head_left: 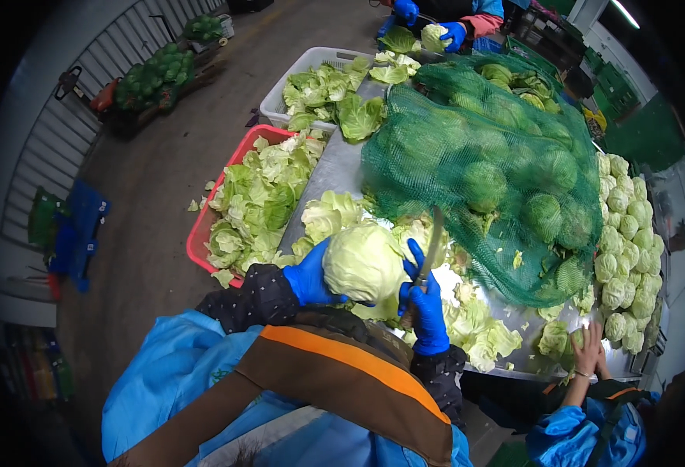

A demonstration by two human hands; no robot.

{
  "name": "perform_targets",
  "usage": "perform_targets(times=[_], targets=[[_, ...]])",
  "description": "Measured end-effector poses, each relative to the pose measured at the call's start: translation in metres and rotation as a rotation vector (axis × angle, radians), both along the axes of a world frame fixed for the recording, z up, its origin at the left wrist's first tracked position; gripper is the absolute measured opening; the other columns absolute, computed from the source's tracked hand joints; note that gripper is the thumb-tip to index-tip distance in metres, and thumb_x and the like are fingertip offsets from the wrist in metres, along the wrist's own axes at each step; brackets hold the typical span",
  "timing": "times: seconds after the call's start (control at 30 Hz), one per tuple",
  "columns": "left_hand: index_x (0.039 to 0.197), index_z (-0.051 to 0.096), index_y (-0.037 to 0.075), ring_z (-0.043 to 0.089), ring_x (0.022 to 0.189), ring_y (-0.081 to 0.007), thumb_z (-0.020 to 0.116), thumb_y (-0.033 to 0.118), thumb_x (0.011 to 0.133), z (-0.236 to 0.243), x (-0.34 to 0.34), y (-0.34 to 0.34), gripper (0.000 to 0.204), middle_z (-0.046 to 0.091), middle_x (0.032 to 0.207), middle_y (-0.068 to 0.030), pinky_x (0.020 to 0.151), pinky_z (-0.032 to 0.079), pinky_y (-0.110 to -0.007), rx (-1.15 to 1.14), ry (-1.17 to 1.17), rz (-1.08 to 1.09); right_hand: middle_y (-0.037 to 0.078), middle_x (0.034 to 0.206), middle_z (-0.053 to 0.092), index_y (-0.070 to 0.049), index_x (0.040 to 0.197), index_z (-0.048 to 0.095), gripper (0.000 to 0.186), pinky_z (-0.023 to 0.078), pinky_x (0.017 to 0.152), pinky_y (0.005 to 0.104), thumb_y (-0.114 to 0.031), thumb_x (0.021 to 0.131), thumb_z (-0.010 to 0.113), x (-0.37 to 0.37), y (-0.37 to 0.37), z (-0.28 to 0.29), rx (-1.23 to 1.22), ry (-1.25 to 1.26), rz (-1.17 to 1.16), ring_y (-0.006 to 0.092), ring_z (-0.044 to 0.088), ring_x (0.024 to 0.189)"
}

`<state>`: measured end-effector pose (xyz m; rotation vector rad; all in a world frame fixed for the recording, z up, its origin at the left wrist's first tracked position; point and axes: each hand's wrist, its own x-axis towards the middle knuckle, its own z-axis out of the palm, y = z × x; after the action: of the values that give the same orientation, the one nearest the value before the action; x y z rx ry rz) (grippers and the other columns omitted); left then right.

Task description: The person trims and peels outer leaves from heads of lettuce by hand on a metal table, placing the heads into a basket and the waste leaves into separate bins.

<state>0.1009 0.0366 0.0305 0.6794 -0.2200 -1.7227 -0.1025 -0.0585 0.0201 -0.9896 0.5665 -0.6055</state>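
A pale green cabbage (pixel 366 263), trimmed of its dark outer leaves, rests in my left hand (pixel 309 274), which cups it from the left side and below in a blue glove. My right hand (pixel 428 305), also in a blue glove, is closed round the handle of a knife (pixel 433 247). Its curved blade points up and away from me, just right of the cabbage. Loose cabbage leaves (pixel 478 331) lie on the metal table under and around both hands.
Green net sacks of cabbages (pixel 482 167) cover the table's middle. A red crate (pixel 196 233) and a white crate (pixel 276 97) of leaves stand left. Trimmed cabbages (pixel 626 241) are stacked at right. Co-workers' hands (pixel 588 350) (pixel 453 35) are at the near right and far end.
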Motion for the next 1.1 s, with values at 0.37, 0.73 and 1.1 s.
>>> perform_targets(times=[0.37, 0.73, 1.1], targets=[[0.143, 0.031, 0.005, 0.060, 0.107, -0.0288, 0.070, 0.034, 0.086, 0.003, -0.001, -0.024, 0.075, 0.056, 0.125, -0.0158, 0.086, 0.051, -0.034, 0.024, -1.141, -0.360, 0.011, 0.122, 0.054, -0.013, 0.140, 0.037, 0.065, 0.039, 0.040, 0.0175, -0.059, 0.095, 0.040, -0.020, -0.009, -0.067, 0.849, -0.514, -0.096, 0.0104, 0.050, 0.064], [0.143, 0.035, 0.011, 0.047, 0.125, -0.0318, 0.091, 0.032, 0.059, 0.033, -0.028, -0.051, 0.103, 0.045, 0.134, -0.0161, 0.104, 0.040, -0.041, -0.422, -1.434, 0.143, 0.009, 0.091, 0.058, -0.008, 0.129, 0.046, 0.058, 0.030, 0.035, 0.0189, -0.056, 0.097, 0.035, -0.019, 0.006, -0.043, 0.589, -0.092, -0.072, 0.0076, 0.035, 0.044], [0.138, 0.047, 0.014, 0.053, 0.113, -0.0219, 0.075, 0.030, 0.082, -0.005, -0.049, -0.052, 0.065, 0.052, 0.125, -0.0116, 0.094, 0.045, -0.031, -0.105, -1.186, -0.091, 0.002, 0.076, 0.057, -0.016, 0.132, 0.047, 0.062, 0.032, 0.038, 0.0202, -0.062, 0.090, 0.047, -0.060, 0.009, -0.071, 0.773, -0.163, -0.147, 0.0090, 0.041, 0.046]])
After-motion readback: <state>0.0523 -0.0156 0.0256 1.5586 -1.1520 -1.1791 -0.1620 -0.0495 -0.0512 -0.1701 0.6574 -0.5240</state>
